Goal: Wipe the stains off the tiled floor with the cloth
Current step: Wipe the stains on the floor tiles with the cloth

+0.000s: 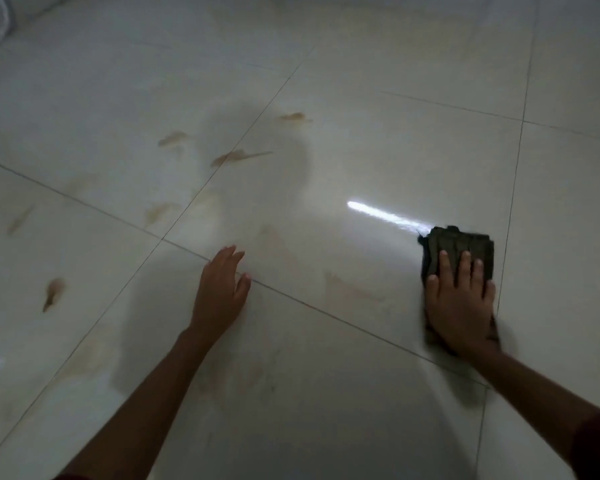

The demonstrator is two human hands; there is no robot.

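Head cam: my right hand (459, 306) lies flat, fingers spread, pressing the dark folded cloth (459, 245) onto the tiled floor (378, 98) by a grout line, right of centre. Left hand (220, 292) is open, holding nothing, palm near or on the floor; can't tell if it's touching. I'd say wiping's mid-step. Brown stains (238, 156) sit well apart to the upper left, w/ more at far left. Next: slide the cloth over there w/ steady pressure.
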